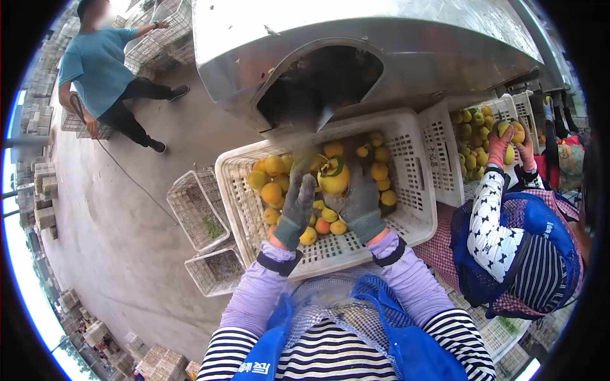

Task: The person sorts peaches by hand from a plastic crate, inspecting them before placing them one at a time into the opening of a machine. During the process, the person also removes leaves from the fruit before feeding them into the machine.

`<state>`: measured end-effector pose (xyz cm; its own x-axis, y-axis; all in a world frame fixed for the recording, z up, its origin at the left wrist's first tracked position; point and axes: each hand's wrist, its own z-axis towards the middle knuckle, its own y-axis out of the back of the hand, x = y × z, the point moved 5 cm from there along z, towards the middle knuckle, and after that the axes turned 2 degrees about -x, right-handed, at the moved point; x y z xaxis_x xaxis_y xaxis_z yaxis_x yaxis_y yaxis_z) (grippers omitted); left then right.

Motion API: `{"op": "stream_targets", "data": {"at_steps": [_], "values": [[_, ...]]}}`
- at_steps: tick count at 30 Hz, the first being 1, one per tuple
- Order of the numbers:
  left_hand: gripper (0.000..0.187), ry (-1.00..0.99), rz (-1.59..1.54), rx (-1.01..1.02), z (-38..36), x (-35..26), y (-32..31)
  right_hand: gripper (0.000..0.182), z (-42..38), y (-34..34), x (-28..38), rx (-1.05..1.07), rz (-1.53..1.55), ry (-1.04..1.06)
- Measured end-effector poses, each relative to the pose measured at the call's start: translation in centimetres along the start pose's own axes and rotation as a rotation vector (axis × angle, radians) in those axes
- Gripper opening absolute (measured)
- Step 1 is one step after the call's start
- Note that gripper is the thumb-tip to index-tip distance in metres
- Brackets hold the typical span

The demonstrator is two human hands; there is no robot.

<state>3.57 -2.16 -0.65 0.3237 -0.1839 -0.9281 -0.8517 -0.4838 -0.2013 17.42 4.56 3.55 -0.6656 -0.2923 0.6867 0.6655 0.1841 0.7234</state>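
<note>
A person in a teal shirt stands far left, while the gloved left hand rests loosely open on fruit in the white crate and the right hand grips a large yellow fruit mid-crate, beside a co-worker's pink-gloved hands.

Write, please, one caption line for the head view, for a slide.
Gloved left hand and right hand hold a yellow fruit over a white crate below a metal chute.
</note>
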Motion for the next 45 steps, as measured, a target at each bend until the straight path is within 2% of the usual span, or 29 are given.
{"op": "stream_targets", "data": {"at_steps": [1, 3, 4, 6, 7, 9, 10, 12, 14, 15, 17, 18, 22, 25, 26, 29, 31, 32, 35, 38, 41, 44, 45], "values": [[0.047, 0.102, -0.073, -0.029, 1.2, 1.8, 1.4, 0.080, -0.1, 0.1, -0.7, -0.011, 0.084, -0.043], [0.042, -0.260, 0.925, -0.138, 5.7, 9.5, 6.7, 0.078, 0.3, 1.1, -2.4, -0.046, 0.250, -0.120], [0.041, -0.297, 1.140, -0.122, 6.7, 10.6, 6.3, 0.068, 0.4, 1.9, -2.8, 0.002, 0.408, -0.214], [0.042, -0.358, 1.562, -0.075, 7.7, 12.7, 4.9, 0.059, -1.4, 1.0, -6.6, 0.188, 0.916, -0.643], [0.042, -0.231, 1.590, 0.003, 9.2, 15.9, 5.4, 0.055, -2.3, 0.4, -7.7, 0.276, 1.169, -0.852], [0.044, 0.011, 1.629, 0.162, 12.4, 22.4, 6.4, 0.051, -3.1, 0.4, -8.3, 0.408, 1.345, -0.784], [0.045, 0.118, 1.583, 0.178, 12.5, 21.1, 5.5, 0.049, -3.3, 0.6, -8.2, 0.471, 1.429, -0.749], [0.048, 0.326, 1.490, 0.209, 11.6, 16.2, 3.3, 0.052, -2.3, 2.8, -5.5, 0.402, 1.140, -0.529], [0.052, 0.227, 1.452, 0.232, 12.7, 20.7, 4.4, 0.061, -1.6, 4.1, -2.9, 0.455, 1.129, -0.590], [0.054, 0.183, 1.426, 0.236, 13.0, 22.3, 4.5, 0.064, -1.7, 4.2, -3.0, 0.425, 1.078, -0.547], [0.053, 0.180, 1.522, 0.221, 13.1, 20.4, 3.3, 0.070, -1.5, 4.1, -3.5, 0.360, 0.967, -0.438], [0.053, 0.181, 1.504, 0.229, 13.0, 20.3, 3.1, 0.078, -0.9, 4.3, -2.8, 0.383, 1.033, -0.420], [0.053, 0.159, 1.430, 0.233, 12.5, 19.9, 3.6, 0.079, 0.1, 4.9, -0.2, 0.190, 0.632, -0.123], [0.052, 0.155, 1.354, 0.218, 10.7, 19.6, 4.1, 0.084, 2.2, 6.7, 6.2, -0.013, 0.237, 0.192], [0.052, 0.155, 1.305, 0.214, 10.0, 19.2, 4.0, 0.082, 3.4, 6.8, 8.2, -0.143, 0.192, 0.270], [0.052, 0.126, 1.003, 0.139, 7.5, 17.1, 4.6, 0.082, 7.2, 3.6, 9.7, -0.370, -0.113, 0.255], [0.052, 0.131, 0.669, 0.072, 5.0, 14.3, 5.1, 0.085, 9.1, 0.7, 8.0, -0.266, -0.173, 0.135], [0.051, 0.189, 0.475, 0.045, 3.3, 10.9, 4.8, 0.087, 9.9, -0.2, 7.5, -0.215, -0.205, 0.078], [0.042, 0.354, -0.032, 0.071, -1.8, 2.0, 3.3, 0.086, 10.7, 0.2, 7.8, -0.205, -0.203, 0.107], [0.050, 0.338, -0.324, 0.078, -3.9, -0.5, 3.6, 0.075, 12.6, 0.7, 9.2, -0.432, -0.180, 0.352], [0.055, 0.163, -0.396, 0.047, -5.6, -2.4, 4.3, 0.079, 14.6, 0.3, 11.3, -0.478, -0.287, 0.476], [0.040, 0.104, -0.586, 0.077, -5.9, -4.6, 3.9, 0.087, 14.7, 1.6, 10.4, -0.197, -0.132, 0.156], [0.035, 0.078, -0.624, 0.092, -6.0, -5.6, 3.6, 0.090, 12.7, 3.4, 11.1, -0.203, 0.032, 0.212]]}}
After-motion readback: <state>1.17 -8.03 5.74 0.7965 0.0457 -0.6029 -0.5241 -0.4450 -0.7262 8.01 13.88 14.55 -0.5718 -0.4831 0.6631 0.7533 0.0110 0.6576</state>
